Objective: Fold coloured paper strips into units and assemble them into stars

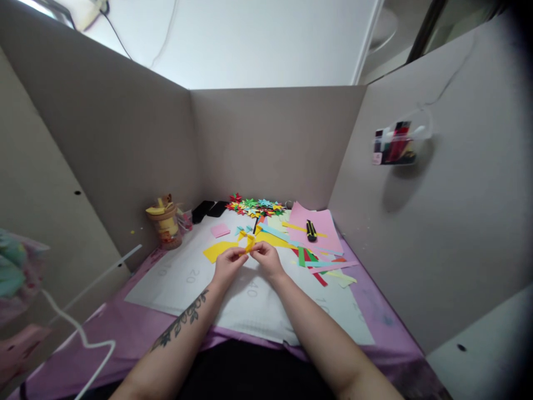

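My left hand and my right hand meet over the white mat. Between the fingertips of both is a folded yellow paper piece, its upper part standing up in points. Both hands are closed in a pinch on it. A flat yellow paper sheet lies just left of my left hand, and more yellow paper lies beyond my right hand. Small light blue folded pieces rest behind the yellow one. How the lower folds run is hidden by my fingers.
Colourful paper stars are heaped at the back. A black and yellow utility knife lies on pink paper, near scattered paper strips. To the left stand a cup-shaped container and black phone-like objects. Grey partitions enclose the table.
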The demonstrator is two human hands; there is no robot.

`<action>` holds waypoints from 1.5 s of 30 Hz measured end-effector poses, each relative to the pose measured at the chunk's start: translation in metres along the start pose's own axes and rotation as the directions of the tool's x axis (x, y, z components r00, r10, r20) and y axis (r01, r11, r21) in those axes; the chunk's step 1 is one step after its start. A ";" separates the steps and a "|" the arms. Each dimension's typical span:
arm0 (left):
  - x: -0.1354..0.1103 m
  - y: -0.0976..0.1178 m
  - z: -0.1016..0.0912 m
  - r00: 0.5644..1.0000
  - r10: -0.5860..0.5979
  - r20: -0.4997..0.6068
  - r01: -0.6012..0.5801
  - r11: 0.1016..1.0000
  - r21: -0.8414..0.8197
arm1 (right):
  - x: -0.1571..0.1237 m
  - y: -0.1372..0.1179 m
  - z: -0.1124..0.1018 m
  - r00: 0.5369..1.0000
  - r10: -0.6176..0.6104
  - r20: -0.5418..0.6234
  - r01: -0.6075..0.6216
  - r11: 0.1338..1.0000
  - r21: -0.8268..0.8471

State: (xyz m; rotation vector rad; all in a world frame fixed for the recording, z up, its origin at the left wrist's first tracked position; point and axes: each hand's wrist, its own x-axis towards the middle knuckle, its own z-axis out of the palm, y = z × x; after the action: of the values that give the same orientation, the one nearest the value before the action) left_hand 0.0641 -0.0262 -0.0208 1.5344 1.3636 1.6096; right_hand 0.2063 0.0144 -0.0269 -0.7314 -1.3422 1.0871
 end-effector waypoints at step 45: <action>0.002 -0.012 0.009 0.998 -0.061 0.031 0.065 0.985 -0.162 | -0.002 0.007 0.006 0.994 0.096 -0.060 -0.087 0.988 0.126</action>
State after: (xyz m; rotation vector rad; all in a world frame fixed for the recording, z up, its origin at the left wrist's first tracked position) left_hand 0.0686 -0.0172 -0.0320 1.3979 1.2213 1.6142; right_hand 0.1992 0.0134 -0.0329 -0.7367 -1.1842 1.1979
